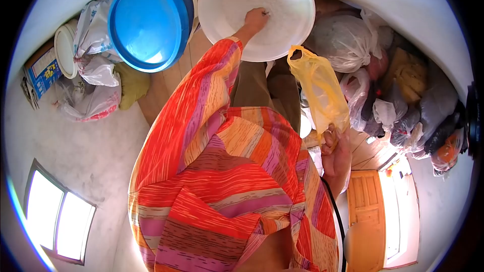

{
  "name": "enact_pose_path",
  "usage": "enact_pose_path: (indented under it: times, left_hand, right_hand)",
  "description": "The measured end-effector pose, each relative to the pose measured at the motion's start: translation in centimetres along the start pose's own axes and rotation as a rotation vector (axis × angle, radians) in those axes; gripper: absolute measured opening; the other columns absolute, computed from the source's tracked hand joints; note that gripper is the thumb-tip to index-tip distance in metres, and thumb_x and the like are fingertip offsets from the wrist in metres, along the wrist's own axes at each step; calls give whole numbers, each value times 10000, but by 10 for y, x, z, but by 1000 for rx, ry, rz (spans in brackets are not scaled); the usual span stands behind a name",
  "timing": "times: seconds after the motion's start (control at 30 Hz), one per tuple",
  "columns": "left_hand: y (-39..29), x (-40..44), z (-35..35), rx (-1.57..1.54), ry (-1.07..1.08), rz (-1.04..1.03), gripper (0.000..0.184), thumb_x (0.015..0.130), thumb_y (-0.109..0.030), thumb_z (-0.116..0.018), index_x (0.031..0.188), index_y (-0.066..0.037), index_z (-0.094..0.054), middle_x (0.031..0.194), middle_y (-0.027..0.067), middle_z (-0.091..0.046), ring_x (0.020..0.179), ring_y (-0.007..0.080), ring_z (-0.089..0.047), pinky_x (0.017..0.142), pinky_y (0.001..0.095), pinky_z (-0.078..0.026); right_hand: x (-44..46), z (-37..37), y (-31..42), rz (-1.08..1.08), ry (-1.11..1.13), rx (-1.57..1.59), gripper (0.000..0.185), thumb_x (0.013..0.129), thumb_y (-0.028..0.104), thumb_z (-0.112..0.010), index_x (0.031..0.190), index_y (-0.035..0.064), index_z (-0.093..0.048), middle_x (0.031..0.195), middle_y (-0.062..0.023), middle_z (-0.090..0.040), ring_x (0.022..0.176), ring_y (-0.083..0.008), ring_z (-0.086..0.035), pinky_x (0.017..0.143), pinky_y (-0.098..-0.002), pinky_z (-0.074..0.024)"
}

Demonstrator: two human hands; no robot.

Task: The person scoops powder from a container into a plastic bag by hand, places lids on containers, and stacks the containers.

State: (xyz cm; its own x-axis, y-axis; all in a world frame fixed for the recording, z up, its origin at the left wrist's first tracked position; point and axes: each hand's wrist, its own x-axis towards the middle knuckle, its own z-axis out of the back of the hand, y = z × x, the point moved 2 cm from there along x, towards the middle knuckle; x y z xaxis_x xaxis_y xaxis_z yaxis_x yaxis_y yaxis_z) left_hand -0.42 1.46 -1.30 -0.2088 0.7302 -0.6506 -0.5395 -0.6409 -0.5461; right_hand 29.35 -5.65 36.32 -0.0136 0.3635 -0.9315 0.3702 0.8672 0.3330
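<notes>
My left hand [256,18] reaches into a wide white basin [216,25], near its middle. Its fingers are closed, and a small dark bit shows at their tips, too tiny to name. The basin's floor looks pale and slightly mottled. On the right, my right hand [337,155] grips the lower end of a yellow plastic bag [318,83] with curled fingers. The thin, see-through bag stretches up from that hand, and its handle end touches or lies close to the basin's lower right rim.
A blue lidded tub [147,22] stands left of the basin, beside white plastic bags [96,32] and a round white lid [65,50]. Several knotted bags [343,40] pile along the right wall. Behind are a window [60,216] and a wooden door [366,219].
</notes>
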Motion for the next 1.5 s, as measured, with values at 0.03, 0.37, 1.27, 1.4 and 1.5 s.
enact_pose_path:
  times: [0.03, 0.37, 1.27, 1.4, 1.5]
  left_hand:
    - [-1, -1, -4, 15, -18, -48, 381, 759, -340, -634, 1038, -81, -635, 931, 139, -658, 876, 261, -625, 808, 332, -471]
    - [-23, -10, -14, 198, 11, -191, 401, 737, -352, -671, 985, -37, -652, 897, 106, -661, 841, 237, -630, 759, 322, -481]
    - [-188, -214, -15, -25, 578, -775, 242, 837, -180, -539, 963, 9, -621, 918, 142, -641, 871, 281, -604, 772, 371, -459]
    - [-162, -203, -40, 192, 237, -921, 222, 829, -154, -507, 948, 4, -607, 932, 178, -622, 895, 331, -589, 784, 413, -445]
    - [-152, -202, -35, 292, 509, -756, 211, 820, -167, -488, 903, -32, -627, 915, 164, -630, 875, 320, -598, 760, 429, -452]
  right_hand:
    - [0, 0, 0, 1, -1, 9, 519, 874, 137, -488, 1357, 113, -303, 986, -29, -496, 693, -62, -408, 478, -136, -330]
    - [-1, -4, -2, 24, 2, 30, 502, 881, 119, -482, 1351, 117, -307, 972, -26, -494, 675, -53, -406, 475, -127, -337]
    - [-41, -20, -12, 186, 92, 115, 515, 871, 102, -470, 1353, 147, -296, 935, -26, -481, 619, -44, -399, 442, -124, -329]
    - [-55, -15, -31, 231, 88, 211, 498, 872, 87, -475, 1338, 152, -311, 945, -25, -487, 636, -47, -400, 442, -126, -335]
    - [-66, -4, -50, 269, 42, 261, 485, 882, 95, -482, 1335, 153, -317, 951, -26, -490, 648, -50, -401, 441, -126, -335]
